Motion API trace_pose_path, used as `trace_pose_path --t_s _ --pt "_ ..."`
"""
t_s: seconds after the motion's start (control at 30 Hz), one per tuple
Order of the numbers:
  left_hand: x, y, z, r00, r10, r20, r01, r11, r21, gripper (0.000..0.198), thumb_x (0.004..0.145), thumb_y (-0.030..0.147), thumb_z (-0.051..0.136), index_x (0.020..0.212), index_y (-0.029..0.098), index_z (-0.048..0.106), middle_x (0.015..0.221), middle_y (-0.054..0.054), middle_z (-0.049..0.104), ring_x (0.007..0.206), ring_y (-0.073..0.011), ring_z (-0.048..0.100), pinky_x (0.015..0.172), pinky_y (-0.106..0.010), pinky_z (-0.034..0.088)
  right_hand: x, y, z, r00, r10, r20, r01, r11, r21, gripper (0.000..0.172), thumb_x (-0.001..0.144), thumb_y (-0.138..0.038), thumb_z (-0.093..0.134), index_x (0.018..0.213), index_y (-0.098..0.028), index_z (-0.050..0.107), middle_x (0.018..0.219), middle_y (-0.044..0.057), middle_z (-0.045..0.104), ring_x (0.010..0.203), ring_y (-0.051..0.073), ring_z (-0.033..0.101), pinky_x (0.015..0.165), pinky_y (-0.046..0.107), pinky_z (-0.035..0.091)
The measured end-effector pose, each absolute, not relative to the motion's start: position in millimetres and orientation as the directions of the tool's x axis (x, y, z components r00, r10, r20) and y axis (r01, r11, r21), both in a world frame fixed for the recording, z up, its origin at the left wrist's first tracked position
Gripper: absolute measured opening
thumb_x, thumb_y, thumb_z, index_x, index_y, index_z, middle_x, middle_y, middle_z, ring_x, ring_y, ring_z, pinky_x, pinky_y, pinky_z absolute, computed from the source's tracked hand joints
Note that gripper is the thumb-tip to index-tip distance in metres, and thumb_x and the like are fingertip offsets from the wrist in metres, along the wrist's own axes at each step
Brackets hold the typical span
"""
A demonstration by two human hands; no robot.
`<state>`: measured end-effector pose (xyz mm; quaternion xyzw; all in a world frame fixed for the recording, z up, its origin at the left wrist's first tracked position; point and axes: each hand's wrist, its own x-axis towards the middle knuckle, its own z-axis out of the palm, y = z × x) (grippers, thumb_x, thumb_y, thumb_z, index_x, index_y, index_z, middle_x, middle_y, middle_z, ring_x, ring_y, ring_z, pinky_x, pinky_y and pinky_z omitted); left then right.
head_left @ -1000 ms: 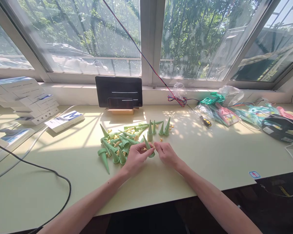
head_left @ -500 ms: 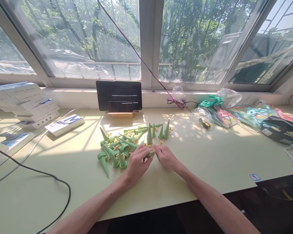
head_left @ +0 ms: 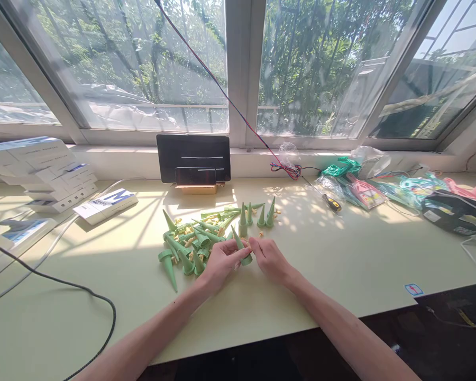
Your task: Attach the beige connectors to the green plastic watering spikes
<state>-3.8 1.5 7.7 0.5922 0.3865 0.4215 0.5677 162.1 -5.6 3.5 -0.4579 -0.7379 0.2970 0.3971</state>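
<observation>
In the head view, my left hand (head_left: 223,259) grips a green plant watering spike (head_left: 238,239) between thumb and fingers. The cone's point leans up and left, with its wide collar at the bottom. My right hand (head_left: 270,256) is closed in a pinch right beside the spike. A small yellowish bit shows at its fingertips, but what the pinch holds is hidden. Left of and behind my left hand lies a heap of similar green spikes (head_left: 201,238) mixed with small yellow valve pieces. Several spikes stand upright beyond my hands, among them a tall spike (head_left: 243,221).
A tablet (head_left: 193,151) leans at the window, a phone before it. White boxes (head_left: 43,169) are stacked at the left; a black cable (head_left: 87,287) crosses there. A screwdriver (head_left: 332,202), bagged items (head_left: 365,190) and a black object (head_left: 454,211) lie at the right.
The spike in my left hand has turned from lying nearly flat to pointing up and left, its collar now showing below. The left fingers have shifted around it; my right hand stays close beside.
</observation>
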Motion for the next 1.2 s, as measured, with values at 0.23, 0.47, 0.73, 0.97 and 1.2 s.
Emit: trace_pose_path --t_s 0.23,0.47,0.73,0.97,1.2 --pt "-2.3 -2.8 9.2 0.293 0.938 0.188 0.031 -0.205 0.978 0.024 0.080 0.038 0.074 0.084 0.014 0.075 0.063 0.000 0.057 0.052 -0.0086 0.045 0.051 -0.023 0.040 162.6 -1.0 -5.1 -0.270 0.915 0.299 0.427 0.392 -0.815 0.044 0.104 -0.037 0.028 0.065 -0.020 0.038 0.059 -0.002 0.044 0.056 0.013 0.039 0.055 0.028 0.026" --pt "-1.3 -3.8 3.8 0.243 0.851 0.466 0.240 -0.518 0.821 0.016 0.085 0.027 0.068 0.072 0.017 0.069 0.068 -0.002 0.062 0.067 -0.0147 0.054 0.066 -0.029 0.048 162.7 -1.3 -3.1 -0.276 0.924 0.264 0.410 0.362 -0.837 0.044 0.104 -0.040 0.027 0.065 -0.021 0.030 0.059 -0.003 0.033 0.056 0.012 0.030 0.055 0.029 0.024" --pt "-2.6 -4.1 2.1 0.335 0.632 0.699 0.376 -0.770 0.516 0.011 0.089 0.016 0.061 0.091 0.021 0.071 0.071 0.000 0.067 0.066 -0.0139 0.049 0.065 -0.027 0.047 162.9 0.3 0.3 -0.279 0.935 0.217 0.422 0.322 -0.848 0.047 0.103 -0.042 0.028 0.061 -0.021 0.024 0.056 -0.005 0.023 0.053 0.012 0.024 0.053 0.029 0.021" --pt "-4.8 -2.5 -0.5 0.395 0.576 0.716 0.371 -0.813 0.450 0.024 0.088 0.011 0.056 0.100 0.024 0.072 0.084 -0.003 0.073 0.079 -0.0180 0.057 0.072 -0.030 0.052 163.4 0.3 0.9 -0.287 0.936 0.206 0.407 0.314 -0.858 0.050 0.103 -0.044 0.028 0.058 -0.022 0.022 0.054 -0.004 0.022 0.051 0.012 0.023 0.051 0.028 0.020" --pt "-1.5 -4.1 2.7 0.317 0.688 0.653 0.357 -0.724 0.590 0.014 0.089 0.018 0.060 0.091 0.024 0.073 0.073 -0.001 0.069 0.069 -0.0161 0.053 0.070 -0.031 0.050 163.5 1.6 -3.5 -0.258 0.944 0.206 0.396 0.297 -0.869 0.050 0.103 -0.045 0.030 0.059 -0.022 0.021 0.055 -0.004 0.022 0.052 0.012 0.022 0.050 0.028 0.020"
